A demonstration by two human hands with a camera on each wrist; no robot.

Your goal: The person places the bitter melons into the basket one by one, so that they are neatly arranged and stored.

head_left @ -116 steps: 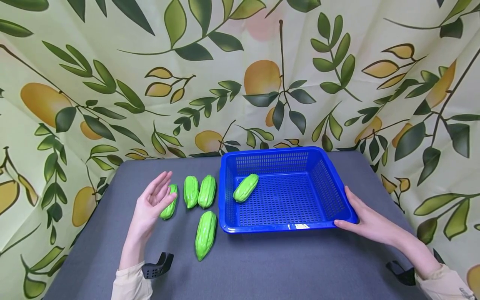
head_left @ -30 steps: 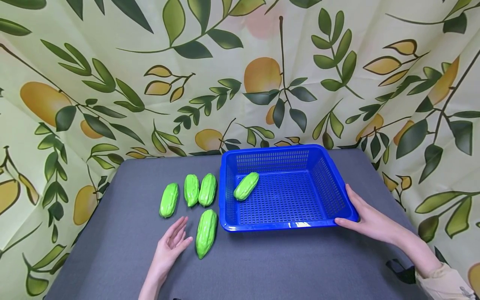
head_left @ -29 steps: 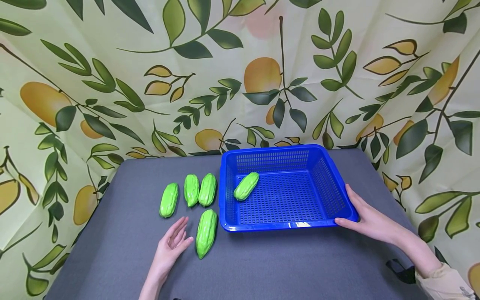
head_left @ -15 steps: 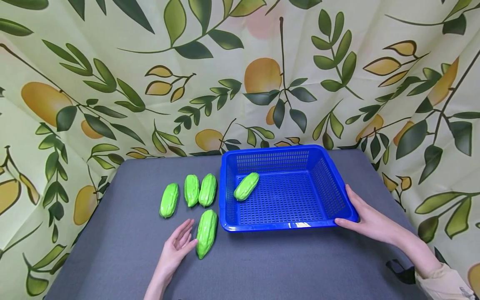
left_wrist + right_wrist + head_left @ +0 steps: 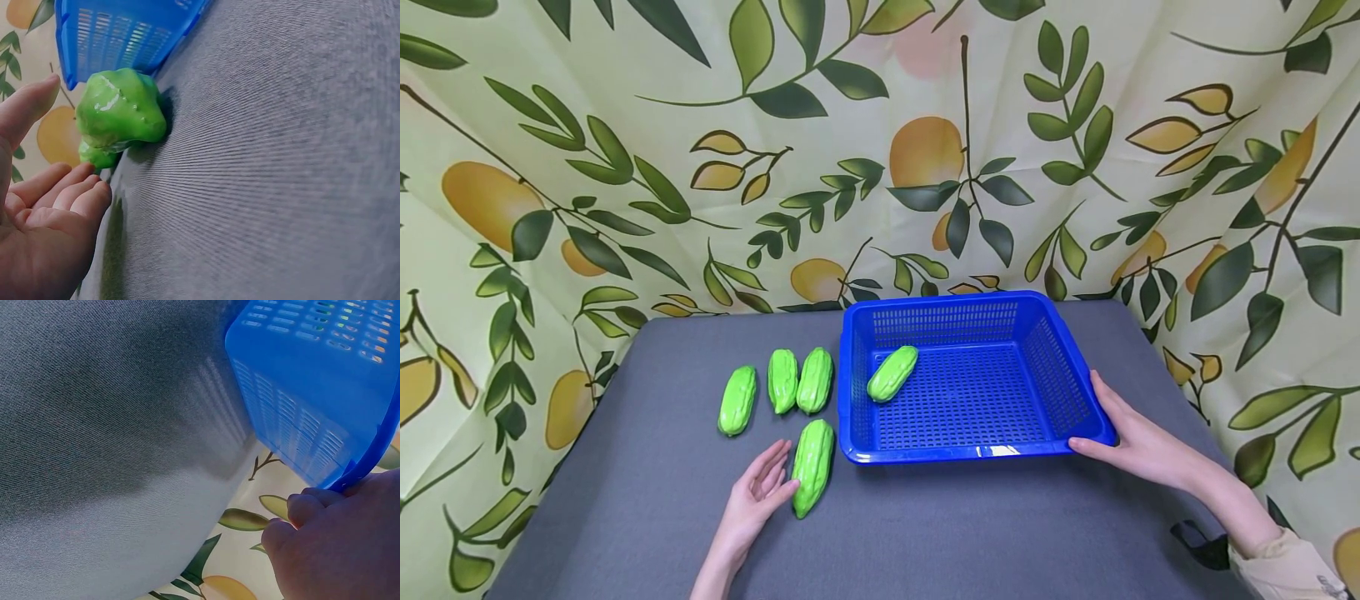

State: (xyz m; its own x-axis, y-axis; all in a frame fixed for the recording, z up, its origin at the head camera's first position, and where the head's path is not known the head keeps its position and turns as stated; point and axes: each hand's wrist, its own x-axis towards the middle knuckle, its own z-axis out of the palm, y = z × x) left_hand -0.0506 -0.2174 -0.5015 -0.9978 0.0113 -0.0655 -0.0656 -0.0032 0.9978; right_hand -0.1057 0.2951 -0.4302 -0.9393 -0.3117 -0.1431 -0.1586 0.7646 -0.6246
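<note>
My left hand [image 5: 756, 500] is beside the nearest green bitter melon [image 5: 812, 471] on the grey table, its thumb by the melon's left side. In the left wrist view, a gap shows between the fingers [image 5: 84, 194] and this bumpy, glossy bitter melon [image 5: 119, 106]. With my right hand [image 5: 1138, 437] I grip the front right corner of a blue plastic basket [image 5: 958, 454]. The right wrist view has that hand [image 5: 350, 531] at the basket's rim, the fingertips partly hidden. One bitter melon [image 5: 892, 373] lies tilted inside the basket, at its left.
Three more bitter melons lie left of the basket: one melon [image 5: 815, 380] close to its wall, another melon [image 5: 782, 381] just beside that, and a third melon [image 5: 737, 400] farther left. A fruit-and-leaf patterned cloth [image 5: 850, 225] hangs behind the table [image 5: 970, 533] and along its sides.
Over the earlier frames my left hand came down from beside the far left melon toward the nearest one, then edged slightly right. My right hand, the basket and the melons stay in place.
</note>
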